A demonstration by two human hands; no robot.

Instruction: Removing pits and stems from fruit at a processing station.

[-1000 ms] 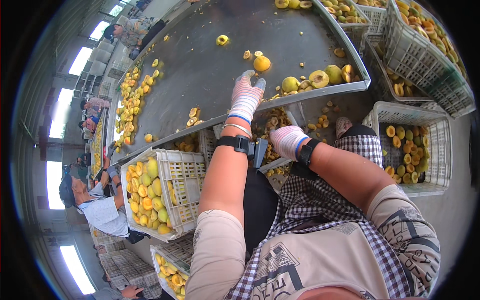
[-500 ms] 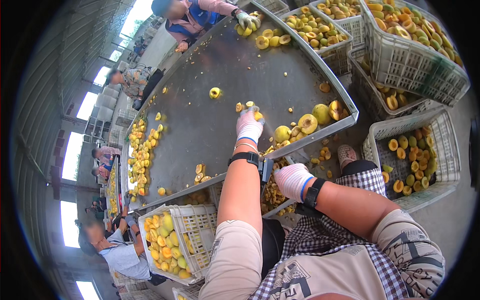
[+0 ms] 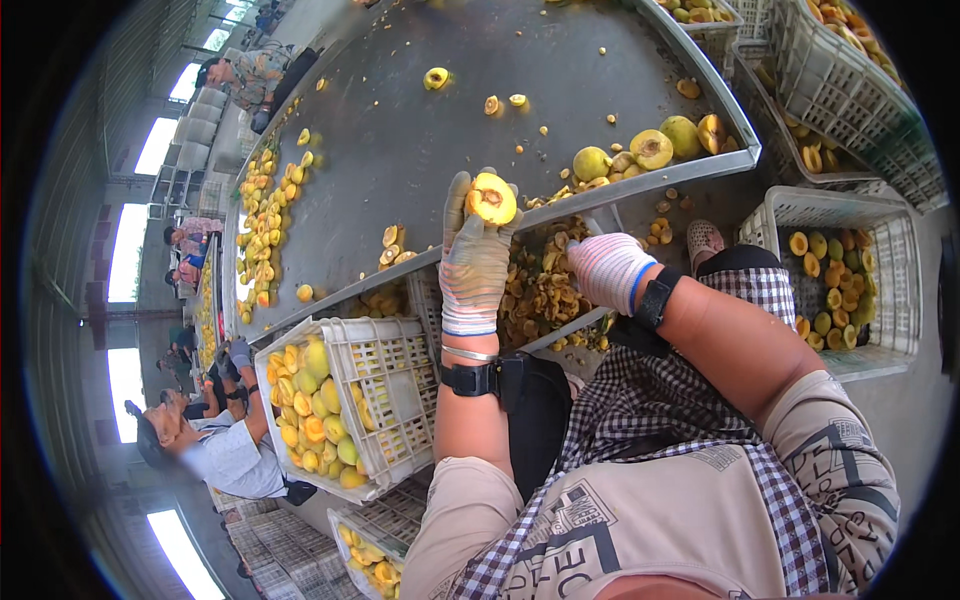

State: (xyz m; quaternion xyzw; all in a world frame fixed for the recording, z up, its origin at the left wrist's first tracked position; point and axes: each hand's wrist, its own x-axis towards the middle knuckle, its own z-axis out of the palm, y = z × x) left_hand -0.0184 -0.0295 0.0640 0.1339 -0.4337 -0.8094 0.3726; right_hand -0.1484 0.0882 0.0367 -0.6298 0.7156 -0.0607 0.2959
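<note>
My left hand [image 3: 474, 255], in a stained white glove, is raised near the metal table's front edge. Its fingers and thumb close round a yellow peach half [image 3: 491, 199], whose cut face with a brown hollow shows. To its right, my right hand [image 3: 610, 266] is curled in a white and pink glove. What its fingers hold, if anything, is hidden. Below and between the hands lies a heap of peach scraps [image 3: 545, 280]. Past my right hand, several peaches and a large peach half [image 3: 651, 149] sit at the table's right corner.
The metal table [image 3: 400, 150] has a raised rim; peach halves [image 3: 262, 215] line its left side. Crates of peaches stand at left [image 3: 385, 400], right [image 3: 850, 230] and far right [image 3: 850, 80]. A co-worker [image 3: 225, 430] sits at the left, another [image 3: 255, 80] beyond the table.
My left hand has drawn back from the table toward me and turned, now with a peach half. Two small pieces lie where it was. My right hand stays curled. The view has tilted downward.
</note>
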